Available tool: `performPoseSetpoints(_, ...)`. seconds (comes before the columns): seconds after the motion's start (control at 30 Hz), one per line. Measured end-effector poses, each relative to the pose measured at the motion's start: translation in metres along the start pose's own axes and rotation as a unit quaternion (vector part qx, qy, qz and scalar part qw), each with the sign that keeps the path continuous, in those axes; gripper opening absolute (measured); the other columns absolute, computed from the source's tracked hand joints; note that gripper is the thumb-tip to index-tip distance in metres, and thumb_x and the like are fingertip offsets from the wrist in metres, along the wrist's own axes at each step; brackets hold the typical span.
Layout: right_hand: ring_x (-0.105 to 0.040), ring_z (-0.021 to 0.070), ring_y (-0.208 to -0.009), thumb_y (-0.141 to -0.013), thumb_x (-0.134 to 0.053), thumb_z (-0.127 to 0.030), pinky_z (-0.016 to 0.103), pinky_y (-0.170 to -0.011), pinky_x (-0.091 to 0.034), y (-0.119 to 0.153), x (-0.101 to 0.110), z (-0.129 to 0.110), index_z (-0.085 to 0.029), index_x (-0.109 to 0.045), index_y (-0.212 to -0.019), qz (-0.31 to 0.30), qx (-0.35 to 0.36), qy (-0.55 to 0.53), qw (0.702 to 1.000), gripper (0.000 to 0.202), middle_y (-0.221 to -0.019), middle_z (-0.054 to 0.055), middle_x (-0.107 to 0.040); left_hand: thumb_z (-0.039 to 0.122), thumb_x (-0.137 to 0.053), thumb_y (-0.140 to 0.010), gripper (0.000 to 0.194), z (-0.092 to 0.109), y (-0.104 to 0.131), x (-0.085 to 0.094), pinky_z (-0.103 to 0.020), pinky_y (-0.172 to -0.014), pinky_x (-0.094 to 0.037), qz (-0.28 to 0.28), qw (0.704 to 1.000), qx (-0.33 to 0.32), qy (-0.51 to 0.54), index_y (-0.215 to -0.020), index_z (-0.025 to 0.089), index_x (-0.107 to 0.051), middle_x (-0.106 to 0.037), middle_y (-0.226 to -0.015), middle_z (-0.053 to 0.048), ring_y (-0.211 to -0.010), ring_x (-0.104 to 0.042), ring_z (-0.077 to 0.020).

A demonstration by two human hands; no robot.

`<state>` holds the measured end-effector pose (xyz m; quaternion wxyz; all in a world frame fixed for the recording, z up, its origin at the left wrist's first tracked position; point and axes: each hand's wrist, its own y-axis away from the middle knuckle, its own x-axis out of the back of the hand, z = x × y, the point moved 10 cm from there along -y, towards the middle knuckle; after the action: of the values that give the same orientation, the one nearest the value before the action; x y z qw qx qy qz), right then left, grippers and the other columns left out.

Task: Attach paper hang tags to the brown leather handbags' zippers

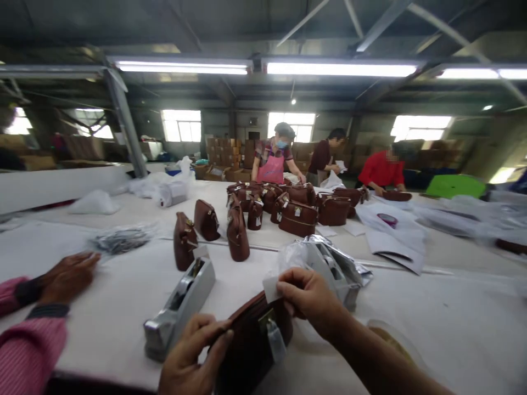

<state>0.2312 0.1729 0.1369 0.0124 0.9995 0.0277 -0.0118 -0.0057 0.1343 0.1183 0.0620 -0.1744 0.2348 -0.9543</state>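
At the table's near edge, a dark brown handbag (247, 351) is tilted in front of me. My left hand (195, 351) grips its left end, thumb on the near side and fingers over the top edge. My right hand (308, 299) pinches a small white sheet (270, 289) against the bag's upper right edge. From the bag's gold clasp hangs a tag wrapped in clear plastic (275, 340). Beside my left hand stands a grey tape dispenser (181, 307). Another tape dispenser (325, 263), with silver foil and plastic around it, lies beyond my right hand.
Several brown handbags (298, 218) stand mid-table. A co-worker's hands (68, 277) rest at the left near a bundle in plastic (121, 240). Three people work across the table. White sheets (395, 247), a purple tape roll (387, 220) and plastic bags lie at the right.
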Motion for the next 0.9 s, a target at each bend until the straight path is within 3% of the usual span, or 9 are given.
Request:
performPoseSetpoints(0.13,-0.044,0.0075,-0.037,-0.072,-0.069,-0.036,0.018,-0.040,-0.031,0.014,-0.049,-0.006,-0.017,-0.062,-0.074,-0.011,0.017,0.022,1.000,0.021,-0.044,-0.005,-0.055,0.040,-0.069,-0.081,0.021,0.003,0.000,-0.003,-0.020,-0.064,-0.052,-0.018,0.999,0.028,0.037,-0.092,0.024,-0.078,-0.061,-0.081,-0.003,-0.075,-0.062,-0.0148)
performPoseSetpoints(0.27,-0.046,0.0084,-0.038,-0.071,-0.070,-0.038,0.019,-0.040,-0.034,0.019,-0.076,0.000,-0.018,-0.060,-0.073,-0.017,0.010,0.026,0.999,0.023,-0.044,-0.005,-0.055,0.039,-0.067,-0.083,0.018,0.003,0.001,-0.006,-0.022,-0.069,-0.051,-0.028,0.997,0.050,0.053,-0.087,0.025,-0.077,-0.060,-0.081,-0.003,-0.078,-0.061,-0.0155)
performPoseSetpoints(0.37,-0.050,0.0098,-0.042,-0.072,-0.070,-0.036,0.019,-0.042,-0.039,0.021,-0.076,-0.004,-0.018,-0.060,-0.071,0.011,0.050,0.060,0.997,0.021,-0.047,-0.004,-0.055,0.038,-0.067,-0.083,0.016,0.001,0.002,-0.007,-0.023,-0.070,-0.051,-0.028,0.996,0.050,0.071,-0.085,0.025,-0.077,-0.060,-0.082,-0.003,-0.080,-0.062,-0.0160)
performPoseSetpoints(0.53,-0.053,0.0120,-0.048,-0.078,-0.065,-0.035,0.022,-0.047,-0.042,0.023,-0.062,-0.006,-0.019,-0.062,-0.075,0.058,0.109,0.145,0.982,0.017,-0.055,-0.003,-0.057,0.038,-0.067,-0.084,0.019,-0.003,0.006,-0.008,-0.023,-0.067,-0.052,-0.029,0.994,0.038,0.100,-0.097,0.028,-0.077,-0.060,-0.082,-0.003,-0.078,-0.062,-0.0160)
performPoseSetpoints(0.67,-0.054,0.0128,-0.051,-0.080,-0.063,-0.031,0.022,-0.049,-0.042,0.023,-0.067,0.004,-0.019,-0.063,-0.075,0.032,0.102,0.187,0.977,0.013,-0.057,-0.002,-0.058,0.035,-0.067,-0.083,0.018,-0.002,0.007,-0.004,-0.023,-0.067,-0.052,-0.015,0.994,0.023,0.110,-0.093,0.025,-0.077,-0.061,-0.082,-0.003,-0.078,-0.062,-0.0163)
performPoseSetpoints(0.9,-0.064,0.0176,-0.075,-0.082,-0.061,-0.021,0.026,-0.072,-0.049,0.025,-0.088,-0.005,-0.020,-0.070,-0.082,-0.027,0.143,0.224,0.964,0.009,-0.077,0.002,-0.071,0.035,-0.066,-0.084,0.016,0.002,0.008,-0.002,-0.026,-0.069,-0.053,-0.005,0.996,0.015,0.091,-0.092,0.023,-0.074,-0.064,-0.081,-0.003,-0.076,-0.062,-0.0163)
